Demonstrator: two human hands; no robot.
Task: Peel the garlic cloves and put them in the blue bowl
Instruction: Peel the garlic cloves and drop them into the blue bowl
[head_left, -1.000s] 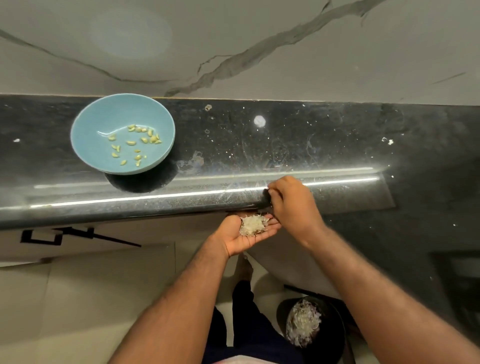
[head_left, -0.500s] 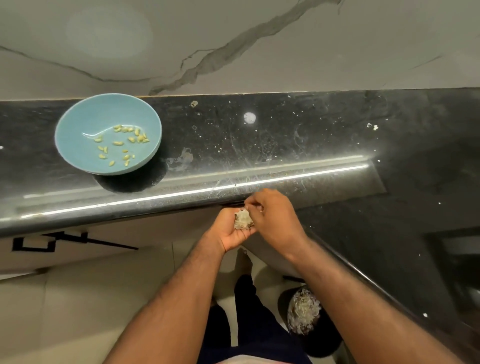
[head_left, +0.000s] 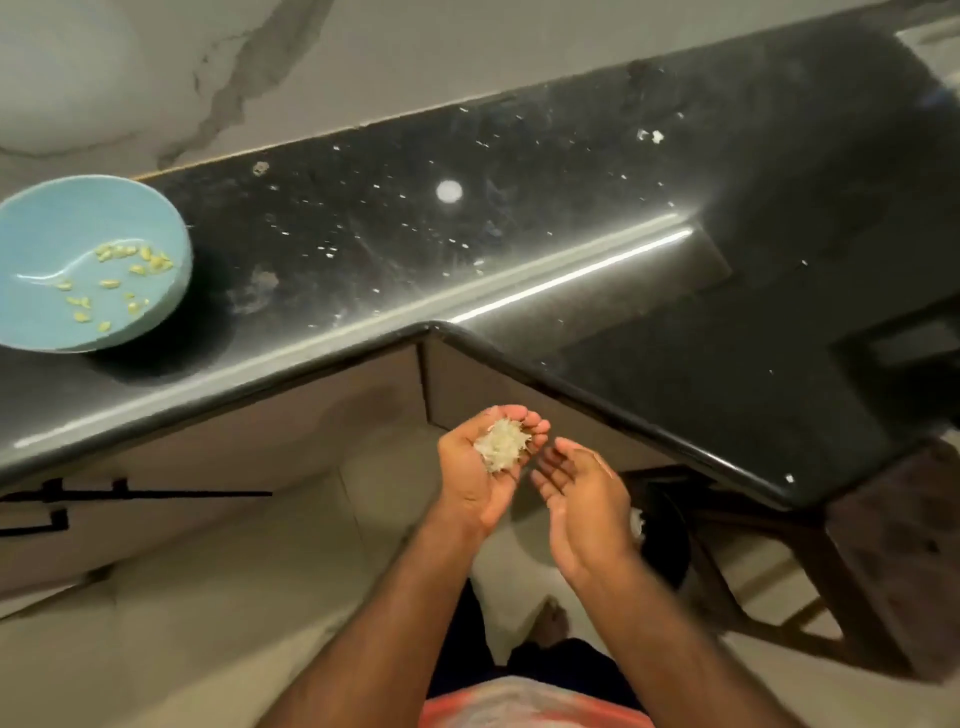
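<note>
A blue bowl (head_left: 62, 234) stands on the black counter at the far left, with several peeled garlic cloves (head_left: 137, 257) inside. Below the counter's inner corner, my left hand (head_left: 483, 467) is cupped palm up around a small pile of papery garlic skins (head_left: 501, 444). My right hand (head_left: 582, 493) sits just to its right, palm up with relaxed fingers and nothing in it. Both hands hang over the floor, away from the bowl.
The black stone counter (head_left: 519, 249) bends in an L around me, flecked with bits of skin. A dark bin (head_left: 670, 540) with pale skins stands on the floor behind my right hand. Cabinet fronts lie under the counter.
Both hands dropped from the counter edge to below it. My right hand left the pile and opened beside it. The view swung right, so the bowl slid to the left edge.
</note>
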